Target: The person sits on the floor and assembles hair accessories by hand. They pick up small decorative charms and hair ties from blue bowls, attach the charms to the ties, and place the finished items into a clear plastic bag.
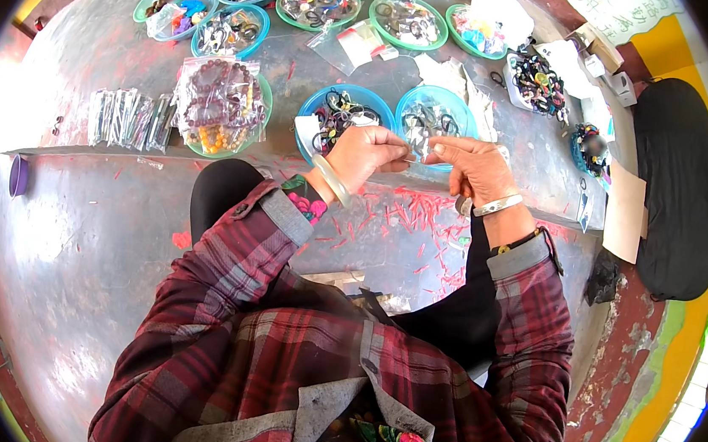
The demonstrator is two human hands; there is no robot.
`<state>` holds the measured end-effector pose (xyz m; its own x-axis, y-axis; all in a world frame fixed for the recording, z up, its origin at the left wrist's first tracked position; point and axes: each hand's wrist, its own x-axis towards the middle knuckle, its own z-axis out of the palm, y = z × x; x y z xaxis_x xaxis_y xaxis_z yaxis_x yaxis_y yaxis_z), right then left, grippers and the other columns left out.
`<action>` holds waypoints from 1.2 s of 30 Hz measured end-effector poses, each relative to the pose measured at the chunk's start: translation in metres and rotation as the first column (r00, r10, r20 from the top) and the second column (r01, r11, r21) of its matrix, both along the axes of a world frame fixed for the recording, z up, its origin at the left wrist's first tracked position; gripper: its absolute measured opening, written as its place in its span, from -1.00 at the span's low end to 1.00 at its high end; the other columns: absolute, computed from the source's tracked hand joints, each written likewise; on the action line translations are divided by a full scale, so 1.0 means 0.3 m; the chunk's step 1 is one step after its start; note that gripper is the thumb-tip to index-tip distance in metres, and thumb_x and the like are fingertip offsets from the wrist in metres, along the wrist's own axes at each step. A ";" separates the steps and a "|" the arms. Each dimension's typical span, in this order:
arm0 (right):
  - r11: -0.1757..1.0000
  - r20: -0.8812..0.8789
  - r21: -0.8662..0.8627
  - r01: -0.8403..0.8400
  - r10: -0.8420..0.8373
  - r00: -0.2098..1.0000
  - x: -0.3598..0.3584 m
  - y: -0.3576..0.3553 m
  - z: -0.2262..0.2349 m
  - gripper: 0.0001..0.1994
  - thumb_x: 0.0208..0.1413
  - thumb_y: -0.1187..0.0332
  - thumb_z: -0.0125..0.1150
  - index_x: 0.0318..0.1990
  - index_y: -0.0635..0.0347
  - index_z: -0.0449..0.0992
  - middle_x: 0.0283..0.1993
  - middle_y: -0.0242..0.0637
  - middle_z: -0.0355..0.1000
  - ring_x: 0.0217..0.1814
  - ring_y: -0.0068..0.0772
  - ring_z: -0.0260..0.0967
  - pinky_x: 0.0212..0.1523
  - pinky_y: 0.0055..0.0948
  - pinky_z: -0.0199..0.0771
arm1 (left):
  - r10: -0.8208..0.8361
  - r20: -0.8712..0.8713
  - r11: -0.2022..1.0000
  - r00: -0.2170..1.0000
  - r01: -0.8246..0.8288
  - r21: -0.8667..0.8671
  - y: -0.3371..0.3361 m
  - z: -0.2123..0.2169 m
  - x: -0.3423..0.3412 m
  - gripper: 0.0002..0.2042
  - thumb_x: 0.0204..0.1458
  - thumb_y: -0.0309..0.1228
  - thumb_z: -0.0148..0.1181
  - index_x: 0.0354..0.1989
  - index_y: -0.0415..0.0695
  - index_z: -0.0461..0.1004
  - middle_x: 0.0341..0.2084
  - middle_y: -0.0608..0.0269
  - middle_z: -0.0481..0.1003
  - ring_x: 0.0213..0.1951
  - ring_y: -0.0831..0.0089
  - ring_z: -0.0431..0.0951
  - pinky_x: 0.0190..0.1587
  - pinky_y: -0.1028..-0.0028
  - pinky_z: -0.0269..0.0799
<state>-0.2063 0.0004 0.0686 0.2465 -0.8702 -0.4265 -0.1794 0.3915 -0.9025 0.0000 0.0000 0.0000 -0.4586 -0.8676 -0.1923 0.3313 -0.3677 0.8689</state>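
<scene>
Blue plastic basket [440,90] at the near edge, and before it left hand [367,150] and right hand [480,167] pinch a small piece [412,156] (too tiny to identify), seemingly mid-adjustment, the next move calling for steady fingertips.

Purple container [19,177] at left, tan sheet [624,215] at right

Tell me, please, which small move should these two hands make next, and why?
Perhaps hold the left hand steady and bring the right hand slightly nearer: their fingertips face each other across a narrow gap, by the near side of a blue bowl, and anything between them is too small to make out.
</scene>
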 end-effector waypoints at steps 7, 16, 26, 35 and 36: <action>0.999 -0.049 -0.041 0.020 -0.022 0.999 0.005 0.004 0.014 -0.70 0.08 0.21 0.11 -0.25 0.32 0.51 -0.35 -0.21 0.51 -0.80 -0.62 0.22 -0.82 -0.67 0.07 | 0.074 -0.097 0.997 0.993 -0.072 0.029 0.001 0.008 -0.003 -0.86 0.05 -0.55 0.03 -0.25 -0.36 0.42 -0.31 0.16 0.47 -0.23 0.36 0.53 -0.13 0.48 0.48; 0.990 0.037 -0.066 0.121 -0.118 0.992 0.003 0.004 0.003 -0.70 0.09 0.24 0.09 -0.27 0.38 0.50 -0.35 -0.11 0.51 -0.82 -0.62 0.22 -0.84 -0.70 0.10 | 0.060 -0.001 0.994 0.998 -0.060 0.096 0.004 0.013 0.003 -0.84 0.04 -0.49 0.06 -0.25 -0.31 0.41 -0.33 0.12 0.49 -0.27 0.35 0.55 -0.23 0.53 0.49; 0.992 0.000 -0.006 0.122 -0.122 0.992 0.010 0.008 0.020 -0.68 0.14 0.17 0.00 -0.17 0.27 0.47 -0.34 -0.18 0.51 -0.77 -0.63 0.25 -0.81 -0.72 0.02 | 0.028 0.048 0.992 0.998 -0.033 0.119 0.006 0.023 0.015 -0.84 0.05 -0.42 0.07 -0.27 -0.26 0.40 -0.37 0.12 0.51 -0.33 0.36 0.56 -0.39 0.58 0.43; 0.992 0.079 -0.016 0.128 -0.126 0.989 0.006 0.008 0.007 -0.64 0.14 0.13 -0.01 -0.15 0.27 0.45 -0.33 -0.17 0.51 -0.75 -0.65 0.27 -0.79 -0.73 0.05 | 0.006 0.127 1.000 0.992 -0.005 -0.013 -0.007 0.032 0.024 -0.86 0.06 -0.37 0.07 -0.26 -0.16 0.40 -0.40 0.29 0.49 -0.32 0.51 0.51 -0.39 0.59 0.40; 0.993 0.069 -0.018 0.118 -0.117 0.991 0.006 0.009 0.010 -0.64 0.13 0.13 -0.01 -0.15 0.27 0.45 -0.33 -0.17 0.51 -0.75 -0.65 0.27 -0.79 -0.73 0.06 | 0.013 0.113 1.000 0.994 -0.014 0.005 -0.003 0.038 0.022 -0.84 0.06 -0.36 0.07 -0.25 -0.15 0.40 -0.40 0.30 0.48 -0.30 0.53 0.50 -0.40 0.61 0.39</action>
